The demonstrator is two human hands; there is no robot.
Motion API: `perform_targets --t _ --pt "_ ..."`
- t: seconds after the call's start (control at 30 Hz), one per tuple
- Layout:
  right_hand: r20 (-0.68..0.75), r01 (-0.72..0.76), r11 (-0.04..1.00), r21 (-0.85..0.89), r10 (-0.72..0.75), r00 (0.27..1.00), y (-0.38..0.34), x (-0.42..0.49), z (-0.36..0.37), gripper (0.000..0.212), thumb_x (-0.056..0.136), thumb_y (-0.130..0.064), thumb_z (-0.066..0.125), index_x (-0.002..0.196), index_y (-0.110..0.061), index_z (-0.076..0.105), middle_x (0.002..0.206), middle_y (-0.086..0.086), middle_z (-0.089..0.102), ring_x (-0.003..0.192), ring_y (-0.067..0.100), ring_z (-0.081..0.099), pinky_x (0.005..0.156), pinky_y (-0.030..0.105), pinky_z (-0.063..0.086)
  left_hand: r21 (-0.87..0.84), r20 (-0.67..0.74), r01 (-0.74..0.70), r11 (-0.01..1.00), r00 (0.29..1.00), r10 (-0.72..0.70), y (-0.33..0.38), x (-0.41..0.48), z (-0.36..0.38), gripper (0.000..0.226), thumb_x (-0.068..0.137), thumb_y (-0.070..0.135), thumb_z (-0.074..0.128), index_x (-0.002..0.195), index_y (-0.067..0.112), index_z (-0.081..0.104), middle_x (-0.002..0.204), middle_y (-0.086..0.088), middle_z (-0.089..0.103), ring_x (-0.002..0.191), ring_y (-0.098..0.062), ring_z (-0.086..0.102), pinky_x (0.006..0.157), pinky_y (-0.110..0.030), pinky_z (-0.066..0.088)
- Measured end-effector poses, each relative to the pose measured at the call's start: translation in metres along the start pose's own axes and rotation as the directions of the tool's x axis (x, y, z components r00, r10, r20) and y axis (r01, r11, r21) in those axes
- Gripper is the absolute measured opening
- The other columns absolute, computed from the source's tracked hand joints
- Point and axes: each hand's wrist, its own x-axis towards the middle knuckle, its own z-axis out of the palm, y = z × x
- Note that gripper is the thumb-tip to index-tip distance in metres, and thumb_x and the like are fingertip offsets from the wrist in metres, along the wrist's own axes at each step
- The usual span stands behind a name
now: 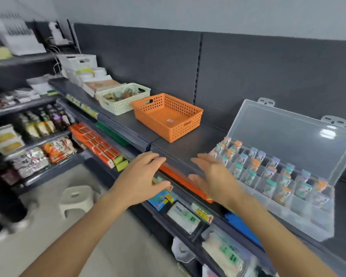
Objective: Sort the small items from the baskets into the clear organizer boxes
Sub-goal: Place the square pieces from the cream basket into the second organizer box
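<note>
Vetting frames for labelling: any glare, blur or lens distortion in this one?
Head view: bright glare patch on the clear lid, right end. Head view: orange basket fairly sharp; left shelves and stool smeared by blur. Head view: wide-angle bend tilts the shelf lines; light even, shadows soft.

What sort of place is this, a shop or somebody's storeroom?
Most likely a small shop: tiered dark metal shelving, rows of bottles and snack packets on the lower shelves, and tags along the shelf edges.
</note>
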Motion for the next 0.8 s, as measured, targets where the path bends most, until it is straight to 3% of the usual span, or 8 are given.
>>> perform_targets --t 0.13,0.23,0.33,0.63,0.8 --pt "0.006 0.092 0.996 0.002 -0.092 0.996 -0.043 0.048 0.017 0.053 0.095 -0.034 0.055 0.141 -0.012 0.043 0.150 0.012 0.035 0.140 0.026 0.030 0.112 0.030 0.024 0.017 -0.035 0.070 0.997 0.997 -0.069 -0.053 -0.008 -0.013 0.072 0.087 0.058 0.053 0.145 0.018 0.036 0.149 -0.001 0.036 0.139 -0.016 0.027 0.113 -0.029 0.023" --pt "-0.004 0.146 0.989 -0.008 -0.146 0.989 -0.062 0.086 0.022 0.049 0.094 -0.031 0.057 0.137 -0.009 0.048 0.143 0.013 0.042 0.133 0.027 0.037 0.106 0.028 0.029 0.034 -0.059 0.112 0.993 0.992 -0.110 -0.087 -0.004 -0.021 0.076 0.083 0.065 0.042 0.144 0.019 0.037 0.147 0.000 0.037 0.137 -0.015 0.029 0.113 -0.031 0.026" --pt "-0.002 0.189 0.982 -0.008 -0.189 0.982 -0.076 0.129 0.028 0.052 0.094 -0.032 0.057 0.140 -0.011 0.045 0.146 0.010 0.039 0.136 0.025 0.034 0.107 0.024 0.025 0.036 -0.067 0.129 0.991 0.990 -0.126 -0.116 0.007 -0.028 0.076 0.083 0.065 0.041 0.144 0.019 0.038 0.146 0.000 0.037 0.137 -0.015 0.029 0.114 -0.033 0.027" --pt "-0.044 0.194 0.980 0.040 -0.193 0.980 -0.089 0.287 0.043 0.054 0.095 -0.035 0.053 0.143 -0.013 0.041 0.152 0.009 0.032 0.141 0.021 0.027 0.111 0.024 0.021 0.119 -0.035 0.159 0.980 0.987 -0.156 -0.234 0.101 -0.049 0.069 0.090 0.055 0.049 0.148 0.022 0.030 0.149 0.003 0.033 0.137 -0.013 0.027 0.111 -0.025 0.022" --pt "-0.064 0.192 0.981 0.039 -0.189 0.980 -0.089 0.367 0.042 0.046 0.095 -0.031 0.055 0.135 -0.009 0.049 0.141 0.011 0.045 0.132 0.025 0.038 0.103 0.030 0.033 0.118 -0.039 0.171 0.978 0.985 -0.167 -0.293 0.166 -0.059 0.068 0.091 0.055 0.047 0.148 0.023 0.027 0.151 0.004 0.030 0.138 -0.013 0.025 0.112 -0.027 0.024"
